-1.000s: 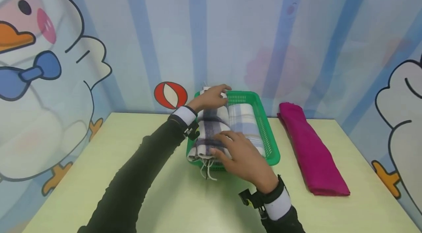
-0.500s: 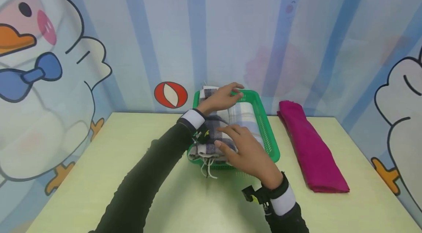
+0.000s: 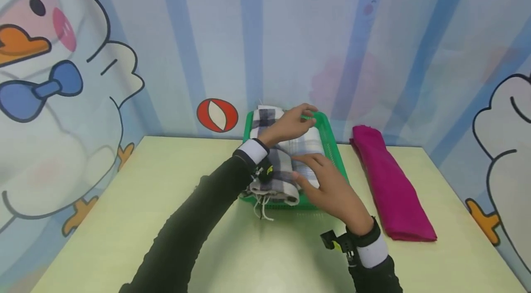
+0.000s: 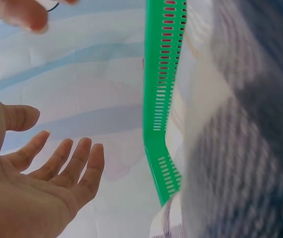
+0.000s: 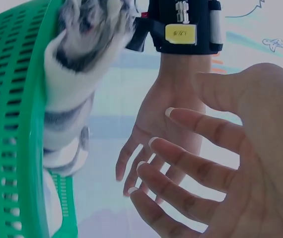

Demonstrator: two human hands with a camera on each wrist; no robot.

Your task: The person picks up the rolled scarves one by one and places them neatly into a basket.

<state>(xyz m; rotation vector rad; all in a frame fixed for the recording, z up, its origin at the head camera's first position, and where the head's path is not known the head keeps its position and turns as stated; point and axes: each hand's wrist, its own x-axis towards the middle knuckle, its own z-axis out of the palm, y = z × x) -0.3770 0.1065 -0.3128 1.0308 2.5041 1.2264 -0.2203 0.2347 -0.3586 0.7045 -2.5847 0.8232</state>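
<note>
A green perforated basket [image 3: 333,145] holds two rolled cloths. On its left side is a dark plaid cloth [image 3: 284,173] with white fringe strings over the front rim. A pale blue and white plaid cloth [image 3: 310,141] lies on the right. My left hand [image 3: 292,123] is above the far part of the basket, its fingers loosely bent and holding nothing. Over the near right part, my right hand [image 3: 335,187] hovers with fingers spread. In the right wrist view, that hand's fingers [image 5: 191,163] are apart from the cloth, with the left hand [image 5: 169,116] behind.
A folded magenta cloth [image 3: 390,187] lies to the right of the basket on the pale yellow table [image 3: 249,256]. Close behind the table's back edge hangs a printed backdrop [image 3: 282,44] with cartoon ducks.
Both hands have moved rightward from over the dark plaid cloth, the left ending near the basket's far right side. The magenta cloth stays where it was.
</note>
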